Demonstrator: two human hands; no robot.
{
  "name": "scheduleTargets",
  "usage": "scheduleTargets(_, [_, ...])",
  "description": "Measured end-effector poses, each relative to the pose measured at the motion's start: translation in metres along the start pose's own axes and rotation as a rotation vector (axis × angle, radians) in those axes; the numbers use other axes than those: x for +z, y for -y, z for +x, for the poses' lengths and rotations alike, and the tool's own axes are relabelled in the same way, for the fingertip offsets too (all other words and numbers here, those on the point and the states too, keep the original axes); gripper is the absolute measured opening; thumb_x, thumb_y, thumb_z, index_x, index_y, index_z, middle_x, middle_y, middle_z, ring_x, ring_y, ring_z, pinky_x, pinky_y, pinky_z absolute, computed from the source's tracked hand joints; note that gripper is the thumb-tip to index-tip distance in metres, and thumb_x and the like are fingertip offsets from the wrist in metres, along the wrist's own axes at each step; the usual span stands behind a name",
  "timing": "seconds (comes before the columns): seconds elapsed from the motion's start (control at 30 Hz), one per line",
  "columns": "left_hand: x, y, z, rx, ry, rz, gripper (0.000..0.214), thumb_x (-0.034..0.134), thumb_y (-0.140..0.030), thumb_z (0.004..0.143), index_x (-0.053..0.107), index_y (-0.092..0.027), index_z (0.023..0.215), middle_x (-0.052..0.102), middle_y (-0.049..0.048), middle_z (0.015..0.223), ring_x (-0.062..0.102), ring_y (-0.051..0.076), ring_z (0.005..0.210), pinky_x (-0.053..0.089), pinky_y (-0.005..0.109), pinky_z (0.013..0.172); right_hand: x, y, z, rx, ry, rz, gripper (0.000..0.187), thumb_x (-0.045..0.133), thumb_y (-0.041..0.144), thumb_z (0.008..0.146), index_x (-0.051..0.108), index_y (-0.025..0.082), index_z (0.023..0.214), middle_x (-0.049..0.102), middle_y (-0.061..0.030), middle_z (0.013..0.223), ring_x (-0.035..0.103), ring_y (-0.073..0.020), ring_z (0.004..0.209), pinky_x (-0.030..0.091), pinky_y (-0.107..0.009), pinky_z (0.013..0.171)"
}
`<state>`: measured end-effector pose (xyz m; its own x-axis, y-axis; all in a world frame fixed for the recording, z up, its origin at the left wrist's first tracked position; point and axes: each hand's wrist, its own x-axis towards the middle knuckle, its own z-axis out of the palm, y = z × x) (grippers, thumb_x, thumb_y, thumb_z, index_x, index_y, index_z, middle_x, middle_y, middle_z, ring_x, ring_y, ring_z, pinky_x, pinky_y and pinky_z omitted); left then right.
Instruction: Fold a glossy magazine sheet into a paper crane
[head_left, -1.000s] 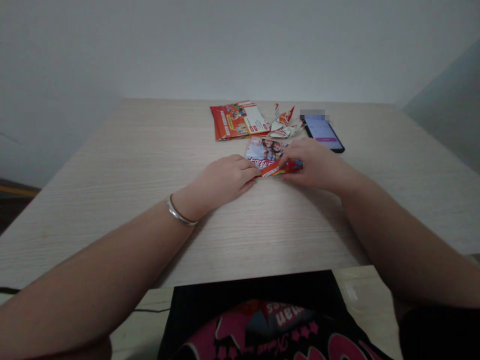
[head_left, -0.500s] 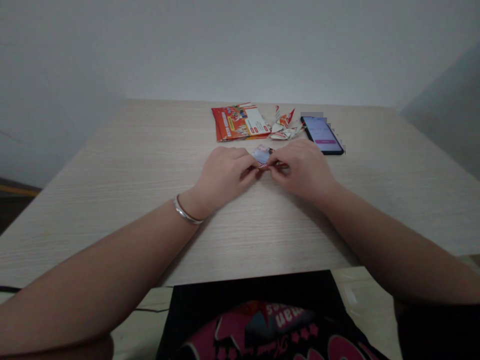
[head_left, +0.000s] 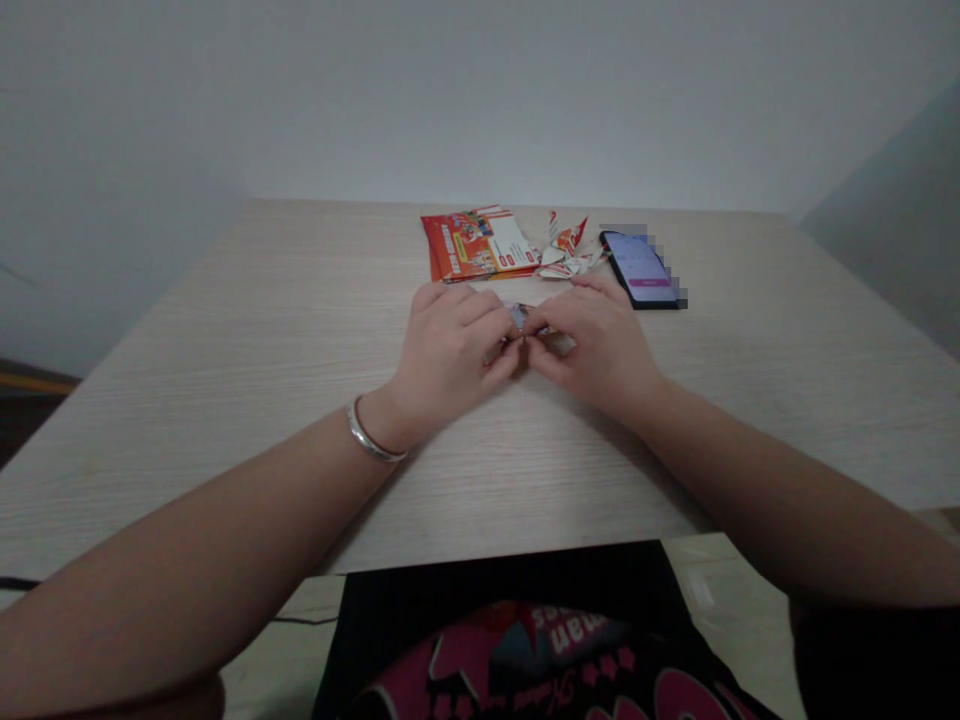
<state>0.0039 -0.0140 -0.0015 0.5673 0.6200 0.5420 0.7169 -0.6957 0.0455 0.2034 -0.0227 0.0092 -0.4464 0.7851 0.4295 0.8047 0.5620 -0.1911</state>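
Observation:
A small piece of printed paper (head_left: 520, 317), folded up tight, is pinched between both hands over the middle of the wooden table (head_left: 262, 330). My left hand (head_left: 450, 350), with a silver bangle on its wrist, grips the paper's left side with curled fingers. My right hand (head_left: 592, 340) grips its right side, fingertips meeting those of the left. Most of the paper is hidden by the fingers.
Behind the hands lie a stack of red and orange printed sheets (head_left: 474, 243), several folded paper shapes (head_left: 567, 253) and a phone (head_left: 642, 268) with its screen lit. A plain wall backs the table. My dark printed shirt shows at the bottom edge.
The paper lay flat and wider a second ago. It has been folded smaller, and both hands have drawn together around it, lifting it slightly.

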Motion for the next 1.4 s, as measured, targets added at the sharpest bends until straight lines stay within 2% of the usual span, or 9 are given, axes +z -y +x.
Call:
scheduleTargets(0.1, [0.001, 0.002, -0.001, 0.044, -0.036, -0.012, 0.021, 0.053, -0.031, 0.099, 0.065, -0.021, 0.084, 0.069, 0.0047, 0.086, 0.061, 0.024, 0.091, 0.041, 0.044, 0.086, 0.001, 0.0, 0.0, -0.012, 0.013, 0.019, 0.015, 0.057, 0.026, 0.087, 0.072, 0.026, 0.089, 0.076, -0.0007, 0.084, 0.069, -0.023, 0.089, 0.037, -0.047, 0.116])
scheduleTargets(0.2, [0.001, 0.004, -0.002, 0.078, -0.088, -0.033, 0.017, 0.057, -0.029, 0.096, 0.064, -0.021, 0.083, 0.068, 0.0031, 0.083, 0.06, 0.023, 0.087, 0.04, 0.042, 0.084, 0.003, -0.006, 0.0, -0.047, -0.052, 0.079, 0.011, 0.06, 0.023, 0.083, 0.07, 0.026, 0.085, 0.073, 0.0011, 0.077, 0.067, -0.0213, 0.08, 0.039, -0.048, 0.116])
scheduleTargets(0.33, [-0.001, 0.005, -0.002, 0.066, -0.071, -0.078, 0.015, 0.059, -0.026, 0.093, 0.063, -0.021, 0.08, 0.066, 0.0021, 0.078, 0.059, 0.021, 0.08, 0.039, 0.041, 0.082, 0.004, -0.018, -0.002, -0.08, -0.095, 0.143, 0.01, 0.062, 0.02, 0.079, 0.069, 0.026, 0.082, 0.073, 0.0021, 0.076, 0.066, -0.0197, 0.077, 0.042, -0.047, 0.113])
scheduleTargets(0.4, [-0.002, 0.006, -0.001, 0.066, -0.056, -0.095, 0.015, 0.058, -0.025, 0.093, 0.063, -0.021, 0.079, 0.066, 0.002, 0.076, 0.059, 0.021, 0.079, 0.04, 0.041, 0.081, 0.002, -0.022, -0.002, -0.084, -0.084, 0.145, 0.01, 0.062, 0.02, 0.078, 0.07, 0.025, 0.083, 0.073, 0.0015, 0.077, 0.066, -0.0202, 0.078, 0.048, -0.044, 0.102])
scheduleTargets(0.47, [-0.003, 0.006, 0.0, 0.069, -0.05, -0.105, 0.016, 0.058, -0.025, 0.093, 0.064, -0.021, 0.079, 0.065, 0.0021, 0.075, 0.059, 0.021, 0.078, 0.04, 0.041, 0.08, 0.001, -0.023, -0.003, -0.06, -0.062, 0.14, 0.01, 0.063, 0.021, 0.079, 0.071, 0.024, 0.084, 0.073, -0.0001, 0.077, 0.065, -0.0203, 0.075, 0.051, -0.038, 0.083])
scheduleTargets(0.57, [-0.003, 0.008, 0.001, 0.046, -0.027, -0.114, 0.015, 0.059, -0.025, 0.09, 0.064, -0.02, 0.077, 0.066, 0.0023, 0.076, 0.059, 0.021, 0.077, 0.04, 0.04, 0.078, -0.001, -0.023, -0.004, 0.023, -0.032, 0.126, 0.009, 0.063, 0.025, 0.081, 0.071, 0.023, 0.083, 0.072, -0.0021, 0.076, 0.062, -0.0188, 0.069, 0.042, -0.032, 0.064])
scheduleTargets(0.9, [-0.004, 0.014, 0.002, 0.006, 0.009, -0.144, 0.012, 0.059, -0.022, 0.086, 0.062, -0.02, 0.074, 0.064, 0.002, 0.073, 0.06, 0.02, 0.075, 0.04, 0.035, 0.072, -0.005, -0.034, -0.007, 0.058, -0.064, 0.101, 0.01, 0.063, 0.022, 0.081, 0.072, 0.024, 0.085, 0.076, -0.0036, 0.085, 0.066, -0.0215, 0.078, 0.042, -0.034, 0.067])
scheduleTargets(1.1, [0.003, 0.029, 0.002, 0.057, -0.071, -0.228, 0.011, 0.057, -0.018, 0.083, 0.059, -0.02, 0.072, 0.061, 0.0009, 0.069, 0.056, 0.018, 0.068, 0.039, 0.034, 0.068, -0.008, -0.047, -0.009, 0.107, -0.095, 0.112, 0.009, 0.064, 0.02, 0.08, 0.07, 0.025, 0.083, 0.076, -0.0052, 0.089, 0.071, -0.0262, 0.087, 0.05, -0.038, 0.077])
scheduleTargets(1.4, [0.002, 0.038, 0.0, 0.088, -0.082, -0.258, 0.011, 0.058, -0.018, 0.084, 0.058, -0.021, 0.073, 0.061, 0.0005, 0.069, 0.055, 0.018, 0.067, 0.039, 0.033, 0.066, -0.006, -0.054, -0.012, 0.126, -0.129, 0.175, 0.008, 0.064, 0.023, 0.079, 0.071, 0.024, 0.083, 0.079, -0.0033, 0.088, 0.073, -0.0238, 0.084, 0.051, -0.038, 0.077])
